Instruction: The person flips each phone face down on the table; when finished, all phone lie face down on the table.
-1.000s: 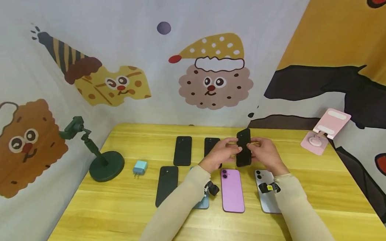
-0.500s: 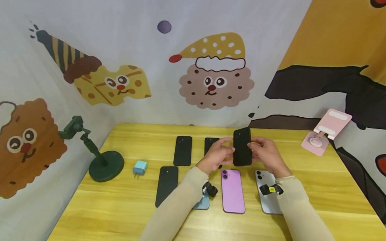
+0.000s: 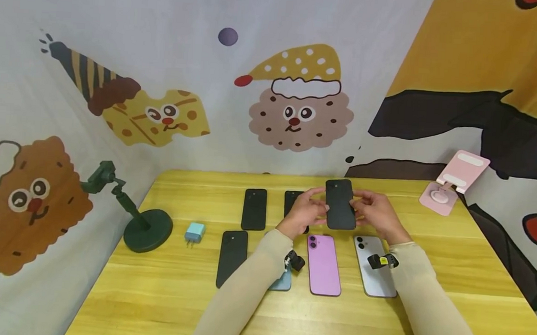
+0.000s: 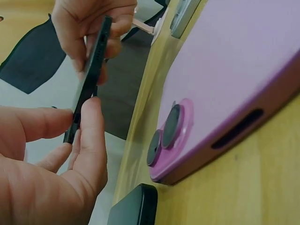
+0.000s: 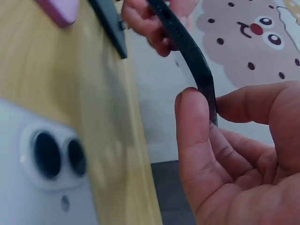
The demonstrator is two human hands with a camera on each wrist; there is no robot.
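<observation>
Both hands hold a black phone (image 3: pixel 340 204) above the back of the table, its back facing the head camera and its camera lenses at the top left. The left hand (image 3: pixel 304 210) pinches its left side between thumb and fingers. On the opposite side, the right hand (image 3: pixel 377 213) pinches the edge. In the left wrist view the black phone (image 4: pixel 91 79) appears edge-on, the left hand (image 4: pixel 56 168) at its lower end. The right wrist view likewise shows the phone's side (image 5: pixel 187 56) with the right hand (image 5: pixel 243 159) gripping it. Below lies a pink phone (image 3: pixel 324 265).
A white phone (image 3: pixel 375 269) and a blue phone (image 3: pixel 282 282) lie in the front row, partly under the forearms, beside a black phone (image 3: pixel 232 257). More black phones (image 3: pixel 254 209) lie behind. A blue charger (image 3: pixel 195 232), green stand (image 3: pixel 148 231) and pink stand (image 3: pixel 462 171) sit around them.
The held phone has turned from a steep, narrow angle to show its broad back, shifting slightly right with the right hand. The phones on the table have stayed put.
</observation>
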